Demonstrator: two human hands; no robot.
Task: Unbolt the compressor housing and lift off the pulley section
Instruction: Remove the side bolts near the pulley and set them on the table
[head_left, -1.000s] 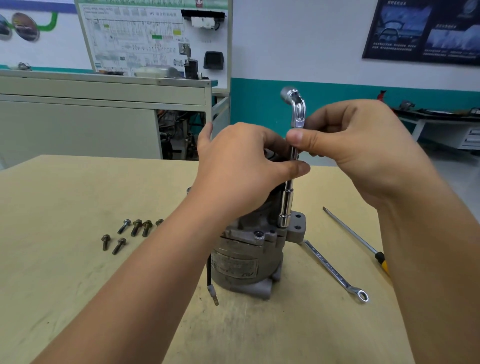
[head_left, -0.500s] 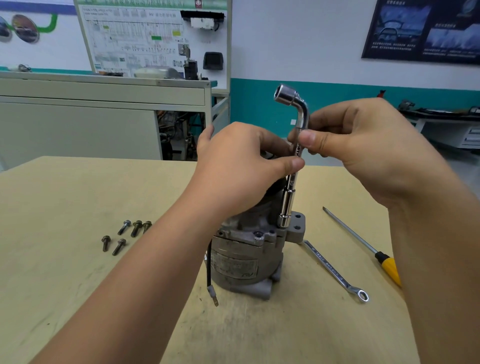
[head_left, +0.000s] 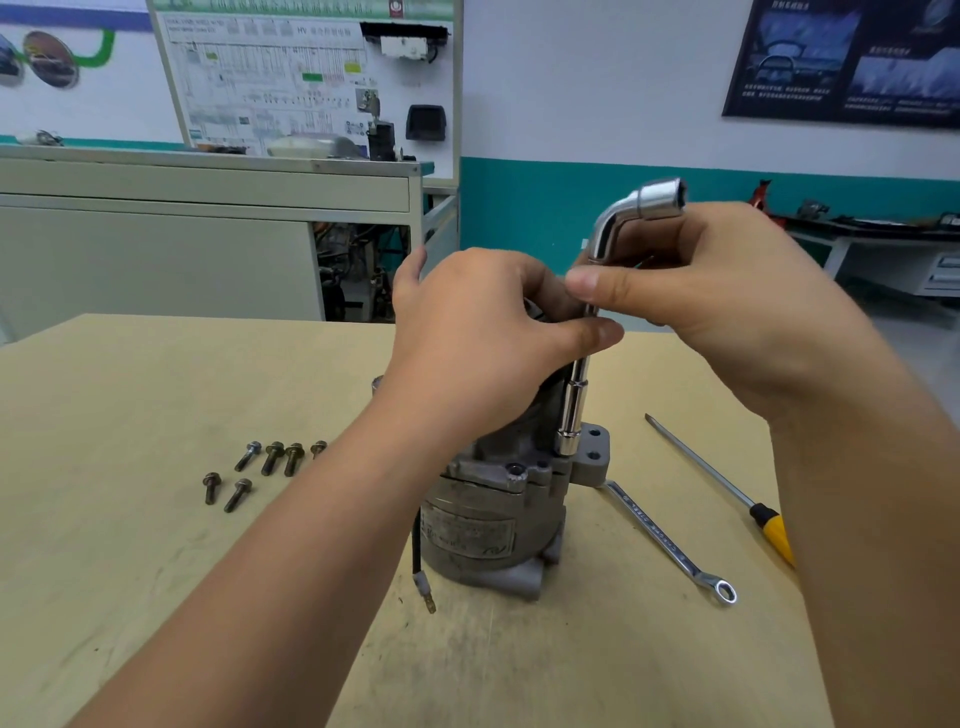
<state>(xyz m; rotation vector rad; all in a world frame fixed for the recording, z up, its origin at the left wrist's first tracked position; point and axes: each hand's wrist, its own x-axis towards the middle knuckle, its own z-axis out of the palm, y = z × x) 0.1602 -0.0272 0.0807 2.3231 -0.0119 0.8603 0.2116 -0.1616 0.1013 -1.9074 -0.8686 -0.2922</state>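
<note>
The compressor (head_left: 488, 519) stands upright in the middle of the table (head_left: 156, 571), directly below and between both hands. An L-shaped socket wrench (head_left: 575, 410) rises from it with its long axis vertical, the lower socket seated on the housing's far right edge, just beside the mounting ear (head_left: 592, 457).

The right hand (head_left: 727, 291) pinches the shaft between thumb and forefinger just under the bend. The left hand (head_left: 478, 332) is curled over the top of the compressor with its thumb laid against the shaft a little lower. Its other fingers are hidden, but it seems to pinch the shaft too. The left hand is nearer the housing, and the right has the better hold for twisting.

The next move turns on that vertical axis: the wrench has to spin about its own shaft while the socket stays down on the bolt head.

Half a second ago the bent upper end pointed up and to the left. Now it points right, above the right hand's knuckles, so the wrench has turned roughly half round while the lower socket and compressor have kept their places.

Six removed bolts (head_left: 270, 462) lie well apart to the left, and a ring spanner (head_left: 665, 540) and a screwdriver (head_left: 727, 488) lie to the right
</note>
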